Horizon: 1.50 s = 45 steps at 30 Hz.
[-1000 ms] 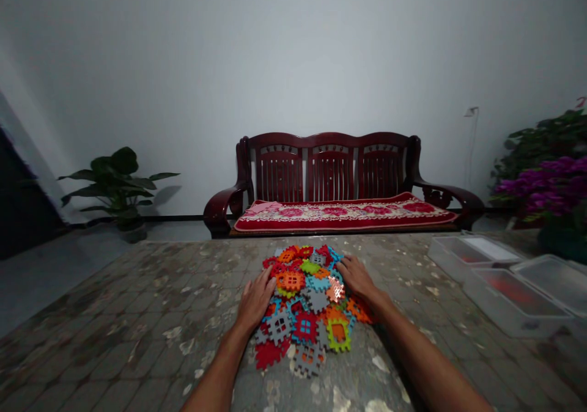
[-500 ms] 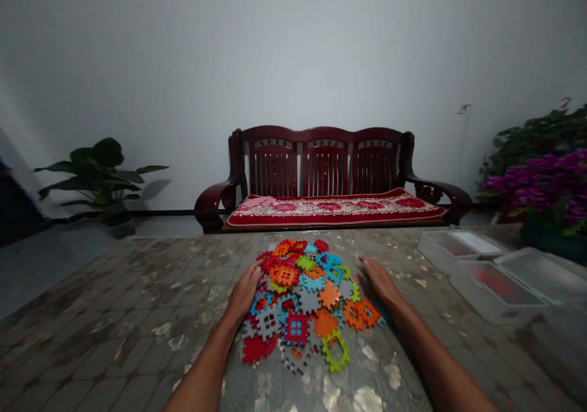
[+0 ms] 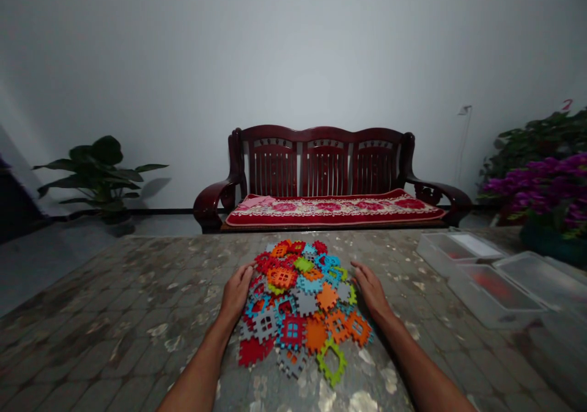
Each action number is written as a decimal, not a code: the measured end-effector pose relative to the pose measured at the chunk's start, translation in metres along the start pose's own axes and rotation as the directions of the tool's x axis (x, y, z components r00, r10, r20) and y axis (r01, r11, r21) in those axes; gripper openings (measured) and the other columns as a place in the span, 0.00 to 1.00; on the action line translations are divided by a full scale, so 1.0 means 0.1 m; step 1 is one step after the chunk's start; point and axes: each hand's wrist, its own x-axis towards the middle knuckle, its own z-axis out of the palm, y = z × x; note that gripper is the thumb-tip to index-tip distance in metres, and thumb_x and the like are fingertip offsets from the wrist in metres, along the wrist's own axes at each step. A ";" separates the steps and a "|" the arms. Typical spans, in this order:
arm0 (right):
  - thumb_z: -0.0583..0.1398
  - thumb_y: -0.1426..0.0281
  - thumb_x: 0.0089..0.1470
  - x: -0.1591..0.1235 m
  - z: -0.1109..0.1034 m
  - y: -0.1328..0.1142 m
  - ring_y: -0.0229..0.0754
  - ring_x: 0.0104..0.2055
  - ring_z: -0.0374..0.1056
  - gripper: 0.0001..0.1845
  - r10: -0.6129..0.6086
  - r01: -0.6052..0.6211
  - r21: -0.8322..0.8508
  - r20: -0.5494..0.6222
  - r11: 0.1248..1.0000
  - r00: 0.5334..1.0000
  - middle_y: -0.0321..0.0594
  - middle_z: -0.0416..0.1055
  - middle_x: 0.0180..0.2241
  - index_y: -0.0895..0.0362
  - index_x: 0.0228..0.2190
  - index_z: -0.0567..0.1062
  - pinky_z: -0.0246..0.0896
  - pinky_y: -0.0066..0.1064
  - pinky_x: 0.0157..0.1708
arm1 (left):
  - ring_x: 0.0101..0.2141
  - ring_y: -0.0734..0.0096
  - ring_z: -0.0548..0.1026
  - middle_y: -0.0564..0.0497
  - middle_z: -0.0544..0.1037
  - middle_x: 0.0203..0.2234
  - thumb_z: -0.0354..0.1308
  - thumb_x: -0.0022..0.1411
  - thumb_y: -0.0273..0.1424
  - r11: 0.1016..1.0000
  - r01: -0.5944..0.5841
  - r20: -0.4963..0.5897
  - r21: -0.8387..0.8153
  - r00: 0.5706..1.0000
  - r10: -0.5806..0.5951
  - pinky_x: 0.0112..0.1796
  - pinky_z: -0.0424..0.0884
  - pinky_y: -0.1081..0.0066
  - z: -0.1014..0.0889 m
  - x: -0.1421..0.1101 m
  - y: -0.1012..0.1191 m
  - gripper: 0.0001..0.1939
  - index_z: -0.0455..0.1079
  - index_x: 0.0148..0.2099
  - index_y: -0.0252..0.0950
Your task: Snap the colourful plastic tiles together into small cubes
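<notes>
Many tiles (image 3: 302, 308), mottled tabletop (image 3: 137, 296), dark wooden bench (image 3: 328, 167)

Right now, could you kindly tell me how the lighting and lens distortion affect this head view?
In the head view, the light is dim and flat; the wide lens warps the table into a bulging shape, glare whitens patches of its glossy surface near the bottom edge, and the interlocking tiles stay fairly sharp.
</notes>
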 end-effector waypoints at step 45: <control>0.52 0.49 0.55 0.20 -0.35 -0.17 0.50 0.36 0.73 0.22 -0.046 0.039 -0.255 -0.021 0.966 0.999 0.43 0.78 0.31 0.52 0.29 0.75 0.66 0.38 0.40 | 0.45 0.54 0.83 0.47 0.87 0.41 0.52 0.55 0.44 0.992 -0.023 0.008 0.121 1.000 0.023 0.50 0.76 0.61 -0.01 0.02 0.04 0.21 0.80 0.41 0.40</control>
